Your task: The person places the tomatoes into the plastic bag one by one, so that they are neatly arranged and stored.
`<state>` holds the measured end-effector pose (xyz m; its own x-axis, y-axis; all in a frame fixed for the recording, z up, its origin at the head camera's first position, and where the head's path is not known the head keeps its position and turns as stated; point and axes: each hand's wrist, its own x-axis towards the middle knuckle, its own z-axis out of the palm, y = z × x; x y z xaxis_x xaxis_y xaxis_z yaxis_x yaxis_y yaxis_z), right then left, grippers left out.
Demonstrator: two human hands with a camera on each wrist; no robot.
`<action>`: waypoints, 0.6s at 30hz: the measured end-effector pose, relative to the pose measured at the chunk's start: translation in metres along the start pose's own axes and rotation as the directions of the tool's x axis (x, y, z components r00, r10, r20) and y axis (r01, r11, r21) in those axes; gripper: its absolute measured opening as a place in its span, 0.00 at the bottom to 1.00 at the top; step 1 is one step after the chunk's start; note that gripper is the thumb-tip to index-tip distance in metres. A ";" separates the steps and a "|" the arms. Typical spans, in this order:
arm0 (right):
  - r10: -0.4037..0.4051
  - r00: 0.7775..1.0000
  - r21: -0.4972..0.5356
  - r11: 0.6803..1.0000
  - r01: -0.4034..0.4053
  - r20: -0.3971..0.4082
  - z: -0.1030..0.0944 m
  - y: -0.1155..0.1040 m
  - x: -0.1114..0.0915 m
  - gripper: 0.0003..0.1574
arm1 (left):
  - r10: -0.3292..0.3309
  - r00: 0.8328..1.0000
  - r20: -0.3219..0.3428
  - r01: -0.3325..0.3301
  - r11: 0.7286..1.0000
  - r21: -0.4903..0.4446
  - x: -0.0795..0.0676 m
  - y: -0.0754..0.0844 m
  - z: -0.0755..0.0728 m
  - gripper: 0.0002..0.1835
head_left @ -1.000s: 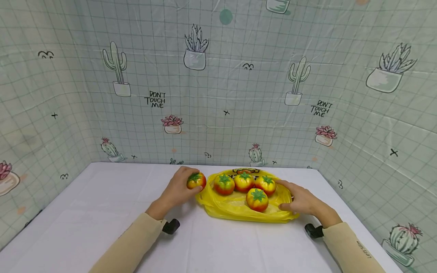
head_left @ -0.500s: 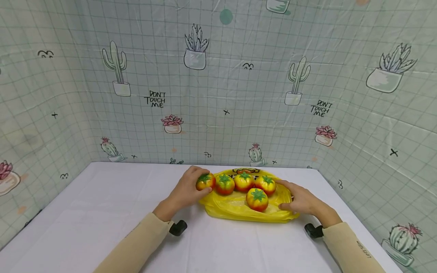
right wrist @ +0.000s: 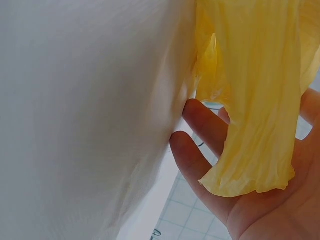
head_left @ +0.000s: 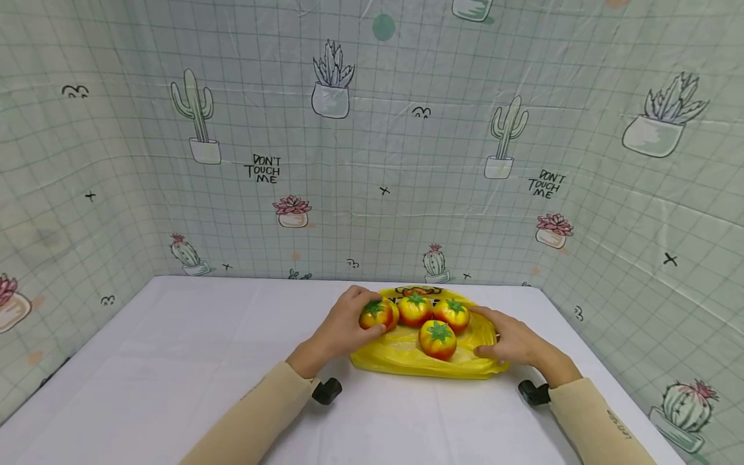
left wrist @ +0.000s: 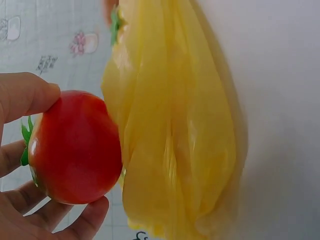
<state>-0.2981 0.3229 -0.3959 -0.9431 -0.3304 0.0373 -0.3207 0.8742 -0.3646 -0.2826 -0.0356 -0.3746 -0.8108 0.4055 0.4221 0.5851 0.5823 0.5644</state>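
Note:
My left hand (head_left: 344,323) grips a glossy red-and-yellow toy tomato (head_left: 375,314) with a green leafy top, over the left side of a yellow plastic bag (head_left: 401,363). In the left wrist view that tomato (left wrist: 75,147) sits between the thumb and fingertips, right beside the bag's wall. Behind it in the head view, another tomato is mostly hidden. Three more tomatoes lie in the bag, one of them nearer the front (head_left: 438,340). At the bag's right rim rests my right hand (head_left: 511,339), thumb and fingers spread. A bag handle (right wrist: 255,125) drapes across its palm.
The bag lies on a white-covered table (head_left: 174,361), near its far edge. A patterned cloth wall (head_left: 372,148) with cactus prints stands behind and along both sides. Black wrist cameras hang below both sleeves.
My left hand has carried its tomato rightward, from beside the bag to over its left side, where it now covers much of another tomato. The right hand and bag have stayed nearly still.

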 end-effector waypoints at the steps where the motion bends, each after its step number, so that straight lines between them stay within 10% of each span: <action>1: 0.000 1.000 0.001 1.000 0.000 0.001 0.000 0.000 0.000 0.53 | -0.002 1.000 0.008 0.002 1.000 0.000 0.001 0.001 0.002 0.25; 18: -0.009 1.000 -0.007 1.000 0.009 -0.008 0.001 0.002 0.000 0.52 | -0.038 0.997 0.071 0.034 0.998 0.051 0.007 0.021 0.040 0.26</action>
<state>-0.2983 0.3248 -0.3976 -0.9409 -0.3353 0.0485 -0.3298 0.8736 -0.3577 -0.2767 0.0076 -0.3878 -0.8315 0.4319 0.3494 0.5554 0.6307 0.5420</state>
